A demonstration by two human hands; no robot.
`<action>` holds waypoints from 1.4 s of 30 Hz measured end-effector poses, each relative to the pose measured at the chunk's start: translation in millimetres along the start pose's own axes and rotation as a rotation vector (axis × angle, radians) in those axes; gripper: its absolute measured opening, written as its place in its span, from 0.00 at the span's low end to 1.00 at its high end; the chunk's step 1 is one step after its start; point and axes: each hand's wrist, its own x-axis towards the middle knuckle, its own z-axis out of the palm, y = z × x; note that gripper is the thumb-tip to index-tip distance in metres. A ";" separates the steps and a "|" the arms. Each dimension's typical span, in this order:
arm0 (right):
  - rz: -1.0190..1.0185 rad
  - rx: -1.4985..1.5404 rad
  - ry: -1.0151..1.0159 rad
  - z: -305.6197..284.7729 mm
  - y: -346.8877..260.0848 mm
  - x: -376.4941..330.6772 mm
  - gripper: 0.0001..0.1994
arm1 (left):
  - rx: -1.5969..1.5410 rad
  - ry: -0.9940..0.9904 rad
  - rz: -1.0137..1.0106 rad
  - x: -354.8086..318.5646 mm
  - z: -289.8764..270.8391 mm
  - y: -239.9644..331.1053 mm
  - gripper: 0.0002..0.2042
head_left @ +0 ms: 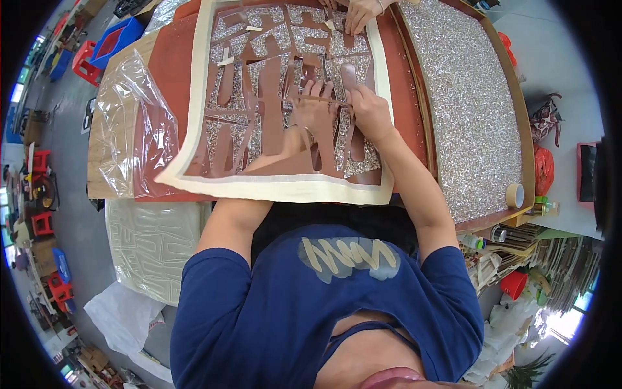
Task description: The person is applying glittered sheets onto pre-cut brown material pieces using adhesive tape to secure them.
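A brown sheet with many cut-out openings, a stencil by its look, is edged with cream tape and lies over a glittery surface. My left arm passes beneath its near edge. My left hand shows through an opening, fingers stretched out and spread, with strips of the sheet crossing over the wrist. Just right of it, my right hand pinches the edge of a brown strip between thumb and fingers. At the far right corner, another person's hand touches the sheet.
A glitter-filled tray with a raised wooden rim stands to the right, a tape roll in its near corner. Clear plastic film covers a board on the left. Beyond are a blue crate and red stools.
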 end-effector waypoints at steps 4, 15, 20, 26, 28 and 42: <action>0.143 0.121 -0.044 -5.7 -5.6 -25.6 0.08 | 0.085 -0.280 -0.029 6.2 -14.1 8.1 0.38; -0.084 0.021 -0.252 -55.8 -28.9 -102.0 0.11 | 0.275 -0.337 -0.049 -0.3 -22.8 22.2 0.45; -0.164 -0.073 -0.364 -56.8 -33.2 -95.5 0.10 | 0.241 -0.351 -0.075 -1.2 -23.2 22.1 0.44; -0.344 -0.334 -0.293 -45.3 -32.2 -95.1 0.07 | 0.230 -0.302 -0.041 -3.9 -18.7 18.4 0.41; -0.197 0.010 -0.129 -45.0 -28.4 -95.2 0.04 | 0.217 -0.324 -0.044 -3.2 -22.7 20.3 0.39; 0.146 0.085 -0.131 -96.8 16.1 -65.2 0.15 | 0.269 -0.217 0.099 -10.1 -17.5 14.4 0.34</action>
